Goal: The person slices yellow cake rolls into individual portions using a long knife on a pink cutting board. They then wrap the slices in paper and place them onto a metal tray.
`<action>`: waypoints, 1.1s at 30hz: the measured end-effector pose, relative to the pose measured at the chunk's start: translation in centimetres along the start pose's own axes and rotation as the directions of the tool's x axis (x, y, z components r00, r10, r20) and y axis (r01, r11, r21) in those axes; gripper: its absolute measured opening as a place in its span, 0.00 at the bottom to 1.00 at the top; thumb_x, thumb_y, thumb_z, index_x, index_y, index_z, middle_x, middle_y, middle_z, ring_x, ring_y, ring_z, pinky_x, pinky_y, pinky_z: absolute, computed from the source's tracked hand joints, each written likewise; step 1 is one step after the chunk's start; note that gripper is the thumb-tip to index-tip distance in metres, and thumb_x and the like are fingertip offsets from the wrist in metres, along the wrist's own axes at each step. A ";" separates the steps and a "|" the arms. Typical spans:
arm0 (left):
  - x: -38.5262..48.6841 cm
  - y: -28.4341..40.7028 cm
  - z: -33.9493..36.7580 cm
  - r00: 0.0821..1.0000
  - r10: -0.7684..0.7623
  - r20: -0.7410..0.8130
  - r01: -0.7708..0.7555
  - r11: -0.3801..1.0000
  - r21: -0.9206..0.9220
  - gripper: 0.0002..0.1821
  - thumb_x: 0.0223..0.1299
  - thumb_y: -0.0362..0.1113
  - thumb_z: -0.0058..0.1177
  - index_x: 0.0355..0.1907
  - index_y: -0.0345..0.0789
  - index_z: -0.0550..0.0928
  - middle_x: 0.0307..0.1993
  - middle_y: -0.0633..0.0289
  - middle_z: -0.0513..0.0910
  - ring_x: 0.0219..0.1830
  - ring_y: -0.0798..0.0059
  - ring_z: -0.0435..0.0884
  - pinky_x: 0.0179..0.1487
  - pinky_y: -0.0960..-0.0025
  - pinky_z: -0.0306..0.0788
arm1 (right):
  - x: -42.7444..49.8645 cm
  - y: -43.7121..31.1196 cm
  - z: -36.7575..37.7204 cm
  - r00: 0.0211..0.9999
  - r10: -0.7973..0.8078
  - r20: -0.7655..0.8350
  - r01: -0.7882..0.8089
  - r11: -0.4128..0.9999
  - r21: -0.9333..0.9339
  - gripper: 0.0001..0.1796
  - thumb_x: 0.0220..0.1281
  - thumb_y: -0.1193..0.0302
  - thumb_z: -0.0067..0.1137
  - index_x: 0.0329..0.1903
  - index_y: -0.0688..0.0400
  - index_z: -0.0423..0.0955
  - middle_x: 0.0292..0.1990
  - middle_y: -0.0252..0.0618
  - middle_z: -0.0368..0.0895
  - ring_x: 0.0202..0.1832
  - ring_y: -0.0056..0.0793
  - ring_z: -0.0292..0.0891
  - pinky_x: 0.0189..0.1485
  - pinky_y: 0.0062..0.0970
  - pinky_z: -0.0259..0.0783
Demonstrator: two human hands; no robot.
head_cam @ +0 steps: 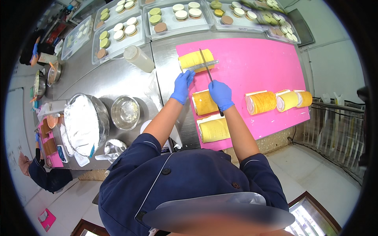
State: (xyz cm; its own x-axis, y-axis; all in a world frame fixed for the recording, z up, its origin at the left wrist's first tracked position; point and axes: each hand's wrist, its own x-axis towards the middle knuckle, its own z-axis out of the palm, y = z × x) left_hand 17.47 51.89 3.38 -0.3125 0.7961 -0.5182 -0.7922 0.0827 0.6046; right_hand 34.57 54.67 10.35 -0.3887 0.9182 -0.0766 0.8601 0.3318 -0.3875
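Note:
My right hand (pixel 221 93), in a blue glove, grips a long knife (pixel 207 66) whose blade lies across a yellow cake roll (pixel 193 59) at the back left of the pink mat (pixel 236 65). My left hand (pixel 183 85), gloved too, is at the roll's near left side, with its fingers at the end of a metal ruler (pixel 203 65) that lies along the roll. Whether the fingers grip the ruler is unclear. Nearer me are an orange-brown roll (pixel 204 103) and another yellow roll (pixel 215 130). Several shorter rolls (pixel 260 102) with cream stand at the right.
Clear trays (pixel 147 22) of small round cakes line the back. At the left are a bowl of white cream (pixel 82 126), a smaller metal bowl (pixel 125 113) and a plastic bottle (pixel 138 59). Two other people (pixel 48 174) are at the far left.

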 end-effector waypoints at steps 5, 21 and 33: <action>0.1 -0.2 -0.1 1.000 0.009 0.021 -0.009 1.000 -0.024 0.08 0.64 0.33 0.49 0.44 0.33 0.72 0.45 0.57 0.79 0.49 0.71 0.79 0.50 0.74 0.73 | 0.5 -0.1 0.6 0.999 -0.031 -0.024 0.031 0.999 -0.027 0.15 0.60 0.63 0.43 0.25 0.57 0.75 0.23 0.49 0.79 0.27 0.48 0.77 0.31 0.45 0.72; 0.3 -0.6 -0.2 0.999 0.035 0.007 -0.034 0.998 -0.049 0.07 0.64 0.32 0.48 0.42 0.34 0.70 0.46 0.54 0.78 0.50 0.69 0.78 0.52 0.72 0.73 | -0.6 0.7 0.3 0.994 -0.103 0.043 0.108 0.983 -0.150 0.15 0.61 0.64 0.43 0.27 0.57 0.76 0.23 0.47 0.79 0.26 0.47 0.77 0.28 0.45 0.71; 0.5 -0.5 -0.2 1.000 0.004 -0.004 -0.004 0.999 -0.043 0.06 0.64 0.31 0.47 0.42 0.35 0.69 0.46 0.55 0.78 0.50 0.69 0.78 0.53 0.72 0.73 | 0.2 2.1 -2.6 0.994 -0.077 -0.080 0.068 0.992 -0.110 0.15 0.60 0.63 0.44 0.25 0.56 0.76 0.21 0.47 0.78 0.24 0.46 0.77 0.27 0.44 0.72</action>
State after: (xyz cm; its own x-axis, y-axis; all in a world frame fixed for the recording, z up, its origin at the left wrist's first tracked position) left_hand 17.58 52.12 2.71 -0.3178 0.7942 -0.5178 -0.8126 0.0532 0.5803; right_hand 37.11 56.12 11.93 -0.4260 0.9043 0.0275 0.8629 0.4152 -0.2881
